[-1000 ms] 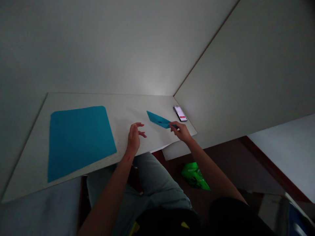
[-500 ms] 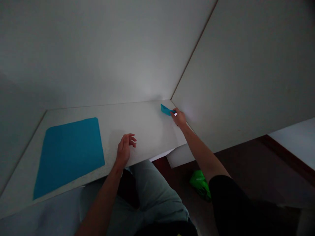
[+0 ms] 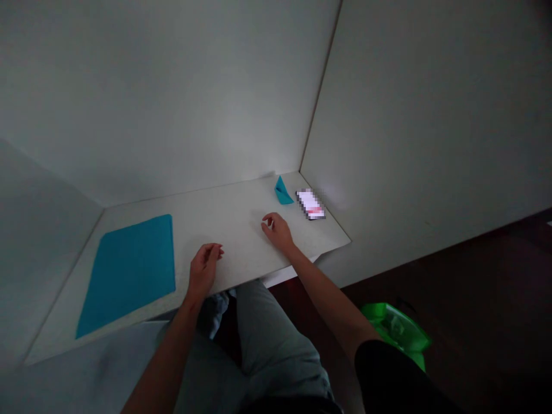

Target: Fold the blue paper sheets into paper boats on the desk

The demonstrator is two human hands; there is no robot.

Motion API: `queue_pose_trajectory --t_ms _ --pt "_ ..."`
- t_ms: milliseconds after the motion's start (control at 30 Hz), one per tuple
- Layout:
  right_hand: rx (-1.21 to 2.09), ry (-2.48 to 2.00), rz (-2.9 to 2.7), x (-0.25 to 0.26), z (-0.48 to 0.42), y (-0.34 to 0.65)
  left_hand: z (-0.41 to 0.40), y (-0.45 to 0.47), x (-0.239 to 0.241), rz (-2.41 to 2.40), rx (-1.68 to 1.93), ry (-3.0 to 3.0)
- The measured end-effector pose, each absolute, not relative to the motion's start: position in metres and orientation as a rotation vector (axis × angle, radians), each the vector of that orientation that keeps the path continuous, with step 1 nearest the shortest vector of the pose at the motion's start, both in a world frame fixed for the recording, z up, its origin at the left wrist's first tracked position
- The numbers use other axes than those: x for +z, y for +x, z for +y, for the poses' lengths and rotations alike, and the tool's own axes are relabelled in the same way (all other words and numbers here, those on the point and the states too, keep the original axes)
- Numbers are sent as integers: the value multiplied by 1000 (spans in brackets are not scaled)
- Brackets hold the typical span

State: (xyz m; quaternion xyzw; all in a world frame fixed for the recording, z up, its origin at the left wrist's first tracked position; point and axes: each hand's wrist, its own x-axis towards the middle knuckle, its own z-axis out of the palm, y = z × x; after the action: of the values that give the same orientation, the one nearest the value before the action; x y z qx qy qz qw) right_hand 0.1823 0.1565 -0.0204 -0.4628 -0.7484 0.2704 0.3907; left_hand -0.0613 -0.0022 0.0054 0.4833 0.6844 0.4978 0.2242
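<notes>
A small blue folded-paper boat (image 3: 282, 192) stands at the back right of the white tabletop (image 3: 233, 230), with nobody touching it. My right hand (image 3: 278, 231) is in front of it, its fingers loosely curved, a gap between thumb and forefinger and nothing held. Nearer the front edge, my left hand (image 3: 204, 269) is empty too, with its fingers loosely bent. To its left lies a large flat sheet of blue paper (image 3: 131, 273), apart from the hand.
A phone with a lit, blurred screen (image 3: 311, 204) lies by the right-hand panel, right of the boat. White panels (image 3: 194, 103) rise behind and at both sides. A green bag (image 3: 397, 333) is on the dark floor at the right.
My right hand has let go of the paper boat and drawn back toward me and to the left, uncovering the phone. The view has shifted somewhat, and my left hand's fingers are closer together.
</notes>
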Motion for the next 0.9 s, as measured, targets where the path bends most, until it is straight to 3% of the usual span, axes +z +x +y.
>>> queue_pose_trajectory --t_ms 167,267,367,667,900 --pt "882 -1150 -1874 -18 159 180 -59 -135 15 2379 1143 1805" --pt "932 -1141 -1872 -17 162 180 -104 -174 3 2709 686 1680" --pt "959 -1147 -1865 -17 161 178 -138 -174 -14 2623 307 1783" --pt "956 -1129 -1976 -10 156 179 -96 -74 4 2149 267 2215" --pt "988 -1070 -1952 -15 157 181 -76 -96 41 2508 21 1802"
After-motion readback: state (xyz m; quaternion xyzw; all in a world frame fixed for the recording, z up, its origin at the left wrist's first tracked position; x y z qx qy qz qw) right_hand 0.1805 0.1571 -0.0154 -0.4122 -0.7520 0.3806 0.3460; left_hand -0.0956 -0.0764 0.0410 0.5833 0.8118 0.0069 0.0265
